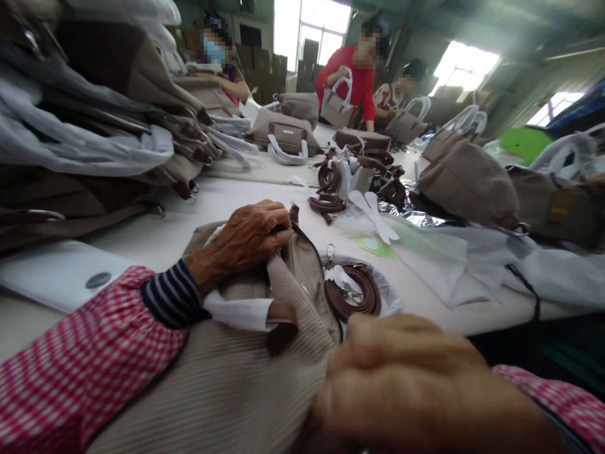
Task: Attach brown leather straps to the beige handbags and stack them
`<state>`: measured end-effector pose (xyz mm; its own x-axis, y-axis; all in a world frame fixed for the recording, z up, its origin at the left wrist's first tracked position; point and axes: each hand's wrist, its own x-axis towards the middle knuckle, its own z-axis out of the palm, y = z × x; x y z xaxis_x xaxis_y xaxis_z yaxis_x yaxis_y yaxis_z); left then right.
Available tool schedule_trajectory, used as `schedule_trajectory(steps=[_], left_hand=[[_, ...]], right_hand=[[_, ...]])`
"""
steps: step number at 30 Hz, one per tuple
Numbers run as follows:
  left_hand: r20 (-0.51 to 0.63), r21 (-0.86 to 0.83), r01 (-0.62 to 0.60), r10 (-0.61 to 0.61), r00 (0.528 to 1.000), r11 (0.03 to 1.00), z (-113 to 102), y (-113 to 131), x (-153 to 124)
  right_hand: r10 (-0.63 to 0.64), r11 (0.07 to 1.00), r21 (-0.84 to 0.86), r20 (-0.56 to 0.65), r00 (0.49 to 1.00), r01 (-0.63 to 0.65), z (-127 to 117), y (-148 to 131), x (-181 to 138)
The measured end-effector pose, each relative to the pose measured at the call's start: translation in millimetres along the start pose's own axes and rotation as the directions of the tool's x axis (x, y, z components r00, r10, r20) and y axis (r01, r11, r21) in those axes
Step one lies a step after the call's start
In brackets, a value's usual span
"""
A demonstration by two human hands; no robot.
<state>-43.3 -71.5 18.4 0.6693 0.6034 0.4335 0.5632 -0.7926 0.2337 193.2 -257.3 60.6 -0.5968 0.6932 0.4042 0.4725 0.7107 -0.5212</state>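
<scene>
A beige ribbed handbag [222, 372] lies before me with its zipper [307, 290] undone and the tan lining showing. My left hand [250, 236] is closed on the far end of its opening, beside the zipper's end. A brown handle [282, 318] in white wrapping lies across the bag under my left wrist. Close to the camera, my right hand [411, 378] is blurred, its fingers curled at the near end of the opening; what they pinch is hidden. Just right of the bag sits a coiled brown shoulder strap [354, 291] with a metal clasp, on clear plastic.
Stacked handbags [142, 94] rise at the left. More coiled straps [328, 203] and white paper pieces [373, 214] lie ahead on the table [255, 180]. Handbags [467, 183] and translucent wrapping sheets [472, 258] fill the right side. Several people [352, 82] work across the table.
</scene>
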Motion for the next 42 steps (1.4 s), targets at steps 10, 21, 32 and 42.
schedule_trajectory(steps=[10, 21, 32, 42], left_hand=[[-0.011, -0.034, 0.006, -0.006, 1.0, 0.999, 1.3, 0.0, -0.7], [0.006, -0.082, 0.061, -0.06, 0.998, 0.995, 0.6, 1.5, 0.5], [0.005, -0.137, 0.063, -0.063, 0.998, 0.989, 2.7, -3.3, -2.4], [0.028, -0.154, 0.109, -0.106, 0.994, 0.982, -1.3, 1.9, -0.2]], right_hand=[[0.343, 0.866, -0.434, 0.155, 0.926, -0.248, 5.0, 57.6, -7.1], [0.134, 0.961, -0.225, -0.125, 0.983, -0.159, 0.5, 69.7, 12.0], [0.126, 0.984, -0.148, 0.183, 0.975, -0.099, 3.1, 81.8, 32.9], [0.254, 0.858, -0.41, -0.186, 0.949, -0.31, -51.7, 159.6, 32.1]])
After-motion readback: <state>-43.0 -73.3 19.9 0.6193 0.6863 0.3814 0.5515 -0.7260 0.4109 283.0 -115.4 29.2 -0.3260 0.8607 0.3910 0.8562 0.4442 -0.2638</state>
